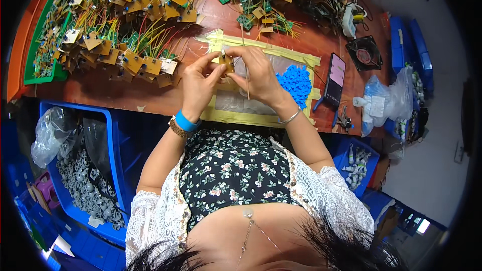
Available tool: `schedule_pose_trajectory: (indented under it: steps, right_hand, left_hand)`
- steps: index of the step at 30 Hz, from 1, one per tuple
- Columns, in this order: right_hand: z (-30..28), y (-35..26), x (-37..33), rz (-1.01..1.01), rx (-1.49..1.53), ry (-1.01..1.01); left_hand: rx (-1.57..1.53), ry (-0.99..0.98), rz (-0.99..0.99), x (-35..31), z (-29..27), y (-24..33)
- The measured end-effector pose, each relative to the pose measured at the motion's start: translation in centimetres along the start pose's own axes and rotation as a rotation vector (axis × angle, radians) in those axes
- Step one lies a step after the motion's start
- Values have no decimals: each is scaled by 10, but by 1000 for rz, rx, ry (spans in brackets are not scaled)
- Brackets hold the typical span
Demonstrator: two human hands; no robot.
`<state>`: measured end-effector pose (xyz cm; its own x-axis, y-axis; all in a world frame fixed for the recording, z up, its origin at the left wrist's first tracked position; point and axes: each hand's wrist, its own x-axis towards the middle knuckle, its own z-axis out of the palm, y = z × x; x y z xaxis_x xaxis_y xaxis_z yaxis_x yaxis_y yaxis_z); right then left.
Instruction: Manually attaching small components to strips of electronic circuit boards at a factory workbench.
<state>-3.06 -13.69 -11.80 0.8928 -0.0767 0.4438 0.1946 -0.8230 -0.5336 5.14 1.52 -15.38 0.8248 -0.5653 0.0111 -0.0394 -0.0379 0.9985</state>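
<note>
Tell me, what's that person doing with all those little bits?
The person holds a small tan circuit board between the left hand and right hand, above a taped plastic sheet. A pile of blue plastic pieces lies beside it, and heaps of wired boards cover the table's far side.

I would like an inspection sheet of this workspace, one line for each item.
Surface: reddish wooden table with a clear mat edged in yellow tape.
Job's things: small brown circuit board held by both hands above the mat.
Clutter: piles of wired boards, blue plastic pieces, phone, small fan.
Hands: left hand and right hand both pinch the board.
Cables: thin coloured wires on the piled boards.
Surroundings: blue bin of grey parts, plastic bags.
</note>
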Motion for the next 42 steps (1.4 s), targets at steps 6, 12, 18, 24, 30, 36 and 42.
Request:
schedule_pose_trajectory:
  steps: [6,12,18,24,30,36,42]
  right_hand:
    - [-29,-20,-34,145,84,180]
    - [-23,-22,-82,481,417,81]
    - [-8,-22,-87,500,374,95]
    - [-11,-22,-87,421,282,23]
    - [-18,-38,-83,598,682,247]
    - [-8,-43,-68,557,748,283]
    - [-2,-40,-69,526,743,285]
  left_hand:
    - [-315,-38,-136,-5,0,-5]
    - [-339,-6,-171,-9,2,-12]
    - [-239,49,-87,-14,9,-8]
    - [-37,130,-6,-21,9,-3]
    - [-54,-11,-77,-27,8,0]
    - [-492,-190,-399,-34,11,12]
    - [-520,-189,-395,-38,12,18]
